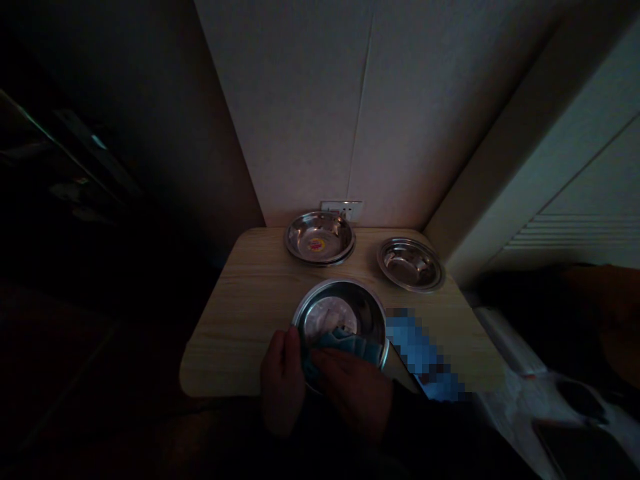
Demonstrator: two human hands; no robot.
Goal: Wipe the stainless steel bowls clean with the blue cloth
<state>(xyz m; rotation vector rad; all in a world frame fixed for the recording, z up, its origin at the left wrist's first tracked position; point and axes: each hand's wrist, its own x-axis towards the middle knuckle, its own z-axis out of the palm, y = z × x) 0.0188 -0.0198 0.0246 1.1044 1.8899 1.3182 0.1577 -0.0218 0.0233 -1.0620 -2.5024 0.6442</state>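
A deep stainless steel bowl (373,310) stands near the front of the small wooden table, a little tilted toward me. My left hand (283,377) is closed on the bowl's left rim. Inside the bowl my right hand (353,390) presses a blue-green cloth (350,343) against the near inner wall, its fingers closed over the cloth. The cloth covers part of the bowl's floor, and my hands hide the bowl's near side. The room is dim, so finger detail is faint.
Stacked shallow steel dishes (320,237) with a yellow-red sticker sit at the back of the table (225,333). More stacked steel dishes (410,265) stand at the back right. A blurred-out phone-like slab (423,357) lies right of the bowl. A wall socket (343,209) is behind.
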